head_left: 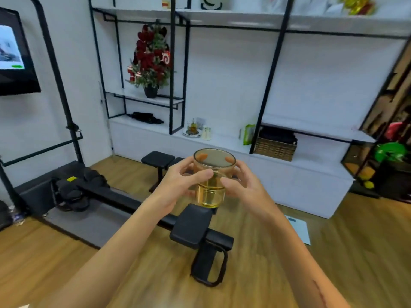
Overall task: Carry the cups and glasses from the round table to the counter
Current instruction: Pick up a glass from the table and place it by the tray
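While cupped: both hands (219, 185) w/ glass (212, 177).

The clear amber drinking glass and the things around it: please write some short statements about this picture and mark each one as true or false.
1. Both hands, left hand and right hand, hold the clear amber drinking glass. True.
2. The glass is empty. False: yellowish liquid fills its lower part.
3. The glass stands on the white counter. False: it is held in the air, above the wooden floor.
4. A woven brown basket sits on the counter. True.
5. The glass is tipped on its side. False: it is about upright.
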